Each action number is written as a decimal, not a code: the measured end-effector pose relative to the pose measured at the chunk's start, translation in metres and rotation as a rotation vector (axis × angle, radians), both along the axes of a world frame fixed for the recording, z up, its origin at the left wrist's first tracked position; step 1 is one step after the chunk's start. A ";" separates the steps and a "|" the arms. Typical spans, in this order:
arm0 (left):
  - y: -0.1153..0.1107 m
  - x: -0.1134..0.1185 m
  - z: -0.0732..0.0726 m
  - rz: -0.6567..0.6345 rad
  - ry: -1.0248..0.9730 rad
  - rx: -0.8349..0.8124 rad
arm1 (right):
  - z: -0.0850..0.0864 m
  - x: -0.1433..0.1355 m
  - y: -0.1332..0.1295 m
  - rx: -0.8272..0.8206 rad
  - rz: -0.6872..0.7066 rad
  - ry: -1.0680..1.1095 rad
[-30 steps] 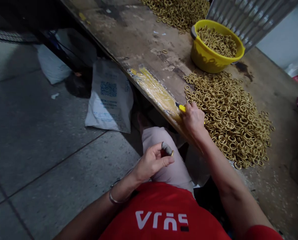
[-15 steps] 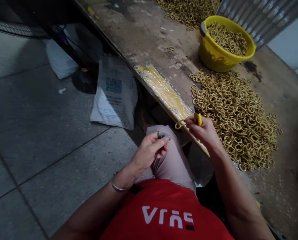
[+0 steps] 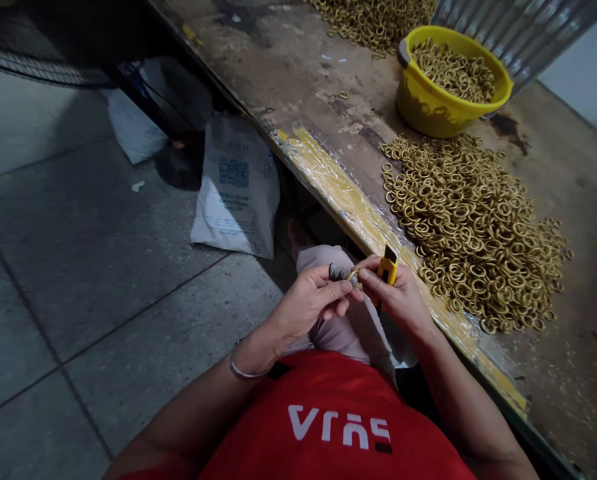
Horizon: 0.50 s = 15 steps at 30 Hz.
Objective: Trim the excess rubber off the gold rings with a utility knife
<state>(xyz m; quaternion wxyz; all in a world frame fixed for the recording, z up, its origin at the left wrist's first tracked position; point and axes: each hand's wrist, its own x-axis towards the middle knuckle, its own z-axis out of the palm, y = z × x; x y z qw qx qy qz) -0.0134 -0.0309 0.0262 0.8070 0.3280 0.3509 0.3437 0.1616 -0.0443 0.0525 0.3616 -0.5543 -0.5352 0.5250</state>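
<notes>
A small gold-coloured ring [image 3: 353, 275] is pinched between the fingertips of both hands, above my lap. My left hand [image 3: 311, 297] is closed, its thumb and index finger on the ring. A grey-black covering [image 3: 336, 272] wraps that index finger. My right hand [image 3: 403, 297] grips a yellow utility knife [image 3: 388, 268], its dark blade pointing up and away from me, while its thumb and index fingertip hold the ring's other side. To the right of this hand, a large heap of similar rings [image 3: 478, 233] lies on the worn table [image 3: 573, 280].
A yellow tub [image 3: 443, 120] full of rings stands behind the heap, and another pile of rings [image 3: 378, 20] lies farther back. Yellow tape [image 3: 338, 180] under clear film covers the table edge. A white printed sack [image 3: 235, 200] and a fan [image 3: 38, 67] are at left.
My right hand has come from the table edge toward my left hand, bringing the ring and the knife. The ring now meets the left fingertips. The view has shifted slightly.
</notes>
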 end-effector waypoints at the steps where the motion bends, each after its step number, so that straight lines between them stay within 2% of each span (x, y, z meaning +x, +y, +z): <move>1: -0.001 0.000 0.001 -0.003 -0.001 -0.009 | -0.001 0.001 -0.002 0.054 0.012 -0.047; 3: -0.003 -0.001 0.001 0.005 0.023 -0.007 | -0.002 0.004 -0.007 0.201 0.049 -0.221; 6: -0.004 -0.003 0.000 0.045 0.102 0.065 | -0.002 0.007 -0.018 0.366 0.130 -0.629; 8: -0.006 -0.004 -0.001 0.064 0.147 0.121 | -0.002 0.008 -0.023 0.378 0.176 -0.866; 10: -0.008 -0.004 0.001 0.066 0.182 0.160 | -0.001 0.006 -0.027 0.364 0.196 -1.015; 15: -0.011 -0.003 0.005 0.057 0.281 0.297 | -0.001 0.002 -0.029 0.345 0.199 -1.198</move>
